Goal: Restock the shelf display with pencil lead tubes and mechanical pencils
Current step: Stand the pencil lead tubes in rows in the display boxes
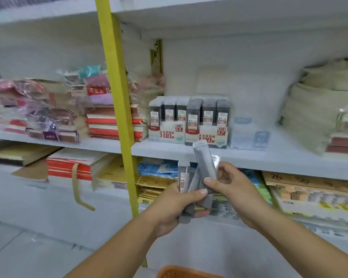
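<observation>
From my head camera, my left hand (169,209) is curled tight round a bundle of pencil lead tubes (184,178). They stand roughly upright in my fist. The nearest one shows a white label with red print, and my thumb lies across their fronts.

My right hand (236,189) holds a single lead tube (204,157), grey and translucent, pinched between thumb and fingers. It leans with its top end up and to the left and crosses the tubes in my other hand, touching them. Its tip reaches as high as the front edge of the shelf (269,157).

On that shelf, beyond the raised tube, stand the HB 0.5 display box (166,122) and the HB 0.7 display box (208,124), side by side and touching. Each has rows of dark tubes upright in it. Just right of them is a pale clear-and-blue box (249,135).

A yellow upright (119,97) runs down in front of the shelving, with stacked red and white notebooks (109,127) behind it. An orange basket (181,273) shows at the bottom edge, below my forearms.
</observation>
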`<state>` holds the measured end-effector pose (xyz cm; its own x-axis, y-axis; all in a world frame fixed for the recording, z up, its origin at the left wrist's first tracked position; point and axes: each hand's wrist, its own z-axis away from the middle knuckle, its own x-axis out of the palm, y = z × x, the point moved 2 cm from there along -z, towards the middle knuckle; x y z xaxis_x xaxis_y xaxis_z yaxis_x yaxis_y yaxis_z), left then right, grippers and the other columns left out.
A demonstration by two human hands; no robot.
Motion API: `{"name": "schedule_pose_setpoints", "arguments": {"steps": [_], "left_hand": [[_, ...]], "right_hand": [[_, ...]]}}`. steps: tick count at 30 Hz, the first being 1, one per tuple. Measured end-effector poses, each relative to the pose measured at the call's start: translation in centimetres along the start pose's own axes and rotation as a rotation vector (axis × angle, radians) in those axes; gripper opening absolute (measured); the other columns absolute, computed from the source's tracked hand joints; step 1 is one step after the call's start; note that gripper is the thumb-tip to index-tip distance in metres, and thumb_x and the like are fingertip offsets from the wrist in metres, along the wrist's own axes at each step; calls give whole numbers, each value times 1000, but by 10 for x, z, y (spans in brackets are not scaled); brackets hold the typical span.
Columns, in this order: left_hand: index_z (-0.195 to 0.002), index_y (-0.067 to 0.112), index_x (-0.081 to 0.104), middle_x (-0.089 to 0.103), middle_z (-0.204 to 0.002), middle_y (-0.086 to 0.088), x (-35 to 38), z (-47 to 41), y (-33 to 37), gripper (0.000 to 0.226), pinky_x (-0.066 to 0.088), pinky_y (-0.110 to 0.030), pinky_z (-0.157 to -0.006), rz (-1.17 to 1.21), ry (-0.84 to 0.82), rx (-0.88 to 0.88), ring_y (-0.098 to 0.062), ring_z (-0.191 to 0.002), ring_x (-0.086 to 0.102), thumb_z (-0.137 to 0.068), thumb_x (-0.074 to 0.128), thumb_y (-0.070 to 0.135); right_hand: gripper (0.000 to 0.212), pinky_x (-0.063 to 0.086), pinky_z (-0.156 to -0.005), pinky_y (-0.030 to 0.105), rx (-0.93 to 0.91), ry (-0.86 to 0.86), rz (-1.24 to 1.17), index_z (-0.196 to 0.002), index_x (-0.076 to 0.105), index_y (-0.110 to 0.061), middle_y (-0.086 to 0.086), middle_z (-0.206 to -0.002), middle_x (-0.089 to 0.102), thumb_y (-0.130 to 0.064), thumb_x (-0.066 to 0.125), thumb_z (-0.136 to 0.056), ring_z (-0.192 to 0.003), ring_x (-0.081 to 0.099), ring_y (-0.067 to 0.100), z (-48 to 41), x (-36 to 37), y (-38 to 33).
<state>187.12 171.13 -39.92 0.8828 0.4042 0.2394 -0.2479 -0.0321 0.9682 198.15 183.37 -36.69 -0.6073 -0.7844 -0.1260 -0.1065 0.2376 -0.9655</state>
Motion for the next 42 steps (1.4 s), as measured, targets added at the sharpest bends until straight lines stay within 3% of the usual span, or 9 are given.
{"name": "schedule_pose_setpoints", "arguments": {"steps": [5,11,14,18,23,29,36,38,42], "left_hand": [[-129,14,62,74,-117,-13,1,-12,37,59,61,-35,-76,72,32,108,-27,-107,72,-75,83,20],[-118,10,71,75,-114,-14,-17,-21,33,44,61,-32,-70,160,138,202,-23,-103,74,-76,75,21],[-126,12,62,74,-118,-14,-23,-20,36,48,62,-39,-72,251,169,260,-31,-107,72,-80,73,19],[-126,13,63,76,-111,-10,-24,-16,41,56,61,-30,-66,188,260,313,-23,-93,76,-73,74,26],[-122,13,68,77,-104,-13,-19,-12,42,59,58,-27,-63,187,288,314,-17,-80,75,-66,80,28],[-114,15,71,77,-90,-10,-21,-13,45,55,57,-33,-68,126,351,329,-20,-77,68,-63,83,30],[-105,24,75,77,-89,-11,-23,-18,46,35,60,-40,-79,63,376,280,-24,-80,71,-73,85,31],[-107,23,76,77,-93,-11,-23,-18,51,44,61,-43,-80,79,368,301,-27,-85,72,-68,89,39],[-110,17,73,78,-90,-9,-36,-16,64,68,52,-33,-63,121,482,359,-17,-74,70,-53,88,50]], "right_hand": [[29,59,-70,28,-94,-106,-16,-105,67,-38,-5,-95,75,-13,68,-89,-86,71,18,-25,0,-31],[37,59,-70,26,-71,-98,14,-119,62,-31,-2,-97,76,-4,53,-96,-82,73,17,-38,-9,-23],[42,49,-59,17,-96,-49,93,-120,53,-49,-18,-80,71,-13,48,-100,-64,61,1,-40,-3,-25],[35,39,-69,17,-89,-47,129,-111,48,-72,-30,-76,60,-40,35,-103,-68,52,-10,-34,11,-23],[39,40,-79,10,-122,-95,94,-112,53,-68,-39,-115,54,-32,51,-98,-106,49,-17,-29,24,-27],[49,55,-65,23,-178,-68,31,-118,56,-49,-8,-98,67,-11,67,-89,-89,70,10,-30,25,-31],[98,60,-73,32,-169,-224,95,-133,23,-70,-21,-105,62,-1,70,-82,-92,71,17,-40,23,-40],[97,59,-69,27,-200,-221,110,-131,26,-70,-30,-108,59,1,70,-82,-91,72,14,-45,22,-47],[65,56,-63,17,-368,5,170,-114,47,-59,-16,-101,68,-4,67,-87,-86,69,3,-65,21,-77]]}}
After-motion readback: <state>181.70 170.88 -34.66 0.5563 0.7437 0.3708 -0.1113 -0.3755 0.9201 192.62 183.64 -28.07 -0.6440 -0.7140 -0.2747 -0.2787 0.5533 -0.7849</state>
